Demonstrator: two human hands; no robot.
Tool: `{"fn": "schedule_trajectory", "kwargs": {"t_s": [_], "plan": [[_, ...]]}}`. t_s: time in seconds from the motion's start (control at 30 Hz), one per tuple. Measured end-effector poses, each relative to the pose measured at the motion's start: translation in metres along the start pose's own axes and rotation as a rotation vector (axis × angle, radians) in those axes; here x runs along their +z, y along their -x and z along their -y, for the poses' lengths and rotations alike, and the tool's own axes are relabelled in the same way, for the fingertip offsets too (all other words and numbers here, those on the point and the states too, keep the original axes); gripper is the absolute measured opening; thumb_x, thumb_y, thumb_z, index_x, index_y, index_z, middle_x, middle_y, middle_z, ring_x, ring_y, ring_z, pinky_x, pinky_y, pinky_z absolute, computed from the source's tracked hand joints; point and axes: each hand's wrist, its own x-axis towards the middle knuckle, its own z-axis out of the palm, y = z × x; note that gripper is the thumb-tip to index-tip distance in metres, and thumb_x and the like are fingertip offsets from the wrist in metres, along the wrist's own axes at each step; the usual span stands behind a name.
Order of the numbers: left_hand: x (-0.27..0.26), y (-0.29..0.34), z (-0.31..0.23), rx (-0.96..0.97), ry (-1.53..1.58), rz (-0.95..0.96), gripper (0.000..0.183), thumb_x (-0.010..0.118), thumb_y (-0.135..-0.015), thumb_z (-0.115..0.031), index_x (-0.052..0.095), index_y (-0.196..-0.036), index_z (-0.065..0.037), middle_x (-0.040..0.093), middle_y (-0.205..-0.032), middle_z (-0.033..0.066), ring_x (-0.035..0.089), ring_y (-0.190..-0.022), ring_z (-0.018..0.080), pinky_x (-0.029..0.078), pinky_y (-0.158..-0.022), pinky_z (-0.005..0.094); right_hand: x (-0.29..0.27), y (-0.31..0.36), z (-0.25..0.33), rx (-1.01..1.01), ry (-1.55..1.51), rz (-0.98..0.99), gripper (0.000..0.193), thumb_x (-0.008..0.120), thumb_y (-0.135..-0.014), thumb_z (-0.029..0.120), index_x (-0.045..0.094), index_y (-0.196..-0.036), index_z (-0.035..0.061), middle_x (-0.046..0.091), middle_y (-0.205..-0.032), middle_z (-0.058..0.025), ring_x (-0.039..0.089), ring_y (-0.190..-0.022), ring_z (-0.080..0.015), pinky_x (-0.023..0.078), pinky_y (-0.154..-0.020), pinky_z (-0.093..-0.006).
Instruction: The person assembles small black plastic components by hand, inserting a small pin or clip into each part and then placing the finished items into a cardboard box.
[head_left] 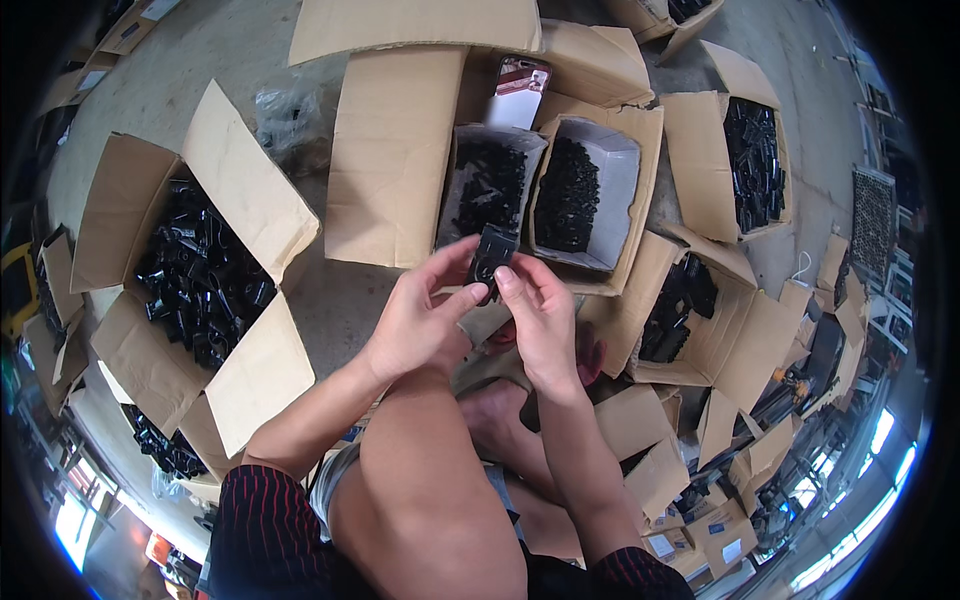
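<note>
Between my two hands is a small black plastic part point(493, 252), roughly box-shaped and held upright. My left hand point(428, 308) closes on its left side, thumb along the lower edge. On the right side my right hand point(541, 312) pinches it, thumb near its lower front. Just beyond the part stand two grey-lined trays: the left tray point(535, 152) holds small black pieces point(488, 185), and the right tray point(617, 185) holds finer black pieces point(567, 195). The part's underside is hidden by my fingers.
An open carton point(120, 215) of glossy black parts point(200, 275) is at left. Another carton point(700, 150) with black parts stands far right, and a nearer carton point(735, 315) sits below it. A phone point(518, 95) leans behind the trays. Clear plastic wrap point(288, 115) lies on the floor.
</note>
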Motion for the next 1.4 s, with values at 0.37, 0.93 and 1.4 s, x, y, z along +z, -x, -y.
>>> {"fn": "schedule_trajectory", "kwargs": {"t_s": [0.37, 0.93, 1.4], "plan": [[-0.012, -0.005, 0.005, -0.226, 0.22, -0.045, 0.026, 0.072, -0.094, -0.007, 0.063, -0.118, -0.005, 0.068, -0.106, 0.0002, 0.062, -0.099, 0.0067, 0.051, -0.09, 0.0251, -0.117, -0.106, -0.001, -0.225, 1.099, -0.216, 0.019, 0.067, -0.091, 0.005, 0.071, -0.11, 0.0013, 0.074, -0.094, -0.0132, 0.072, -0.087, -0.0221, 0.056, -0.079, -0.0356], [-0.005, -0.001, 0.011, -0.277, 0.306, 0.01, 0.032, 0.078, -0.087, -0.001, 0.061, -0.113, -0.007, 0.067, -0.106, 0.0008, 0.062, -0.099, 0.0094, 0.049, -0.096, 0.0274, -0.133, -0.152, -0.031, -0.088, 1.373, -0.031, 0.016, 0.06, -0.084, -0.003, 0.07, -0.095, 0.0018, 0.074, -0.091, -0.0196, 0.073, -0.087, -0.0356, 0.056, -0.081, -0.0442], [-0.008, -0.008, 0.01, -0.197, 0.364, -0.036, 0.037, 0.08, -0.084, 0.0, 0.059, -0.112, -0.008, 0.066, -0.103, 0.001, 0.061, -0.097, 0.01, 0.049, -0.093, 0.0276, -0.117, -0.114, -0.024, -0.108, 0.444, -0.051, 0.018, 0.072, -0.087, -0.001, 0.071, -0.105, -0.0022, 0.073, -0.094, -0.0061, 0.066, -0.083, -0.0097, 0.053, -0.078, -0.0241]]}}
